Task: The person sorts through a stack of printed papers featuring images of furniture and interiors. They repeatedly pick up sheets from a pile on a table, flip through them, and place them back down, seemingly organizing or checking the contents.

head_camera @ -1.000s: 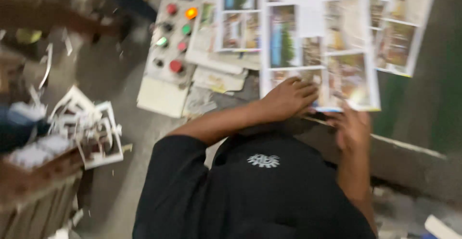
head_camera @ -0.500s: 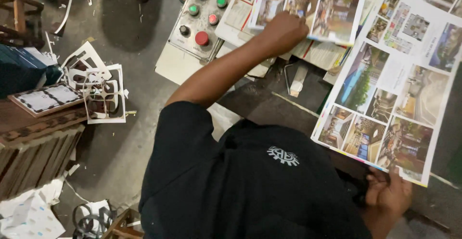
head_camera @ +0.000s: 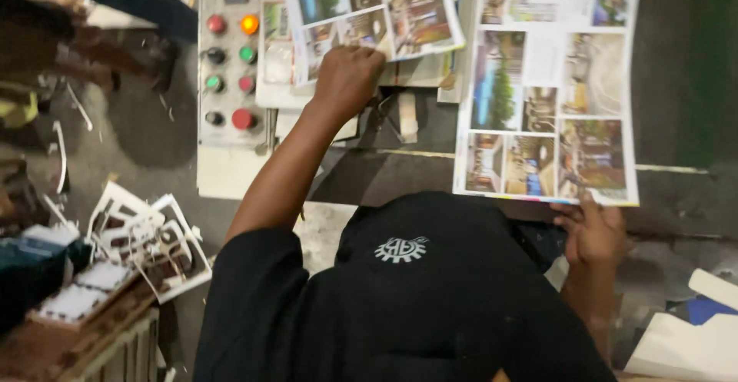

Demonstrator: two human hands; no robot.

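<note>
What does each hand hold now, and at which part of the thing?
The right hand holds the large printed sheet at its near bottom edge. The left hand grips the lower edge of another printed sheet.

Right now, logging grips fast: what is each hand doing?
Left hand: closed, gripping the lower edge of the upper printed sheet.
Right hand: fingers pinching the bottom edge of the large printed sheet.
</note>
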